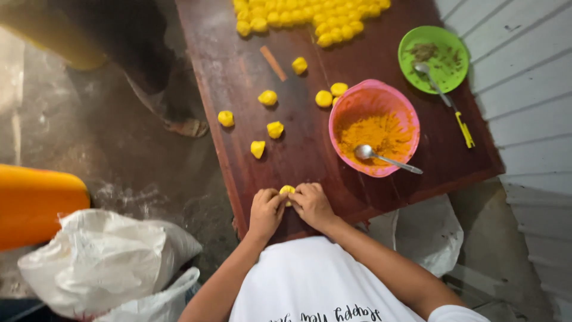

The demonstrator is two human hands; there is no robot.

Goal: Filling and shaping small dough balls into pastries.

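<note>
A dark reddish wooden table [238, 77] is standing on a rough grey floor beside a pale slatted wall, seen from above; at its near edge the person's left hand [265, 213] and right hand [311, 204] are meeting, both pinching a small yellow dough piece [287, 191] between their fingertips, just above the table's edge; the fingers of each hand are curling closed around it. Several shaped yellow pieces [267, 98] are lying scattered across the middle of the table, well apart from one another; a dense cluster of yellow pieces [307, 15] is sitting at the far end. To the right of the hands, a pink bowl [374, 95] is holding orange-yellow filling, with a metal spoon [384, 157] resting in it, handle over the rim; beyond it a green plate [434, 58] is carrying brownish crumbs and a second spoon. A white plastic bag [101, 262] is lying on the floor at left; another person's foot in a sandal [185, 126] is showing near the table's left side.
</note>
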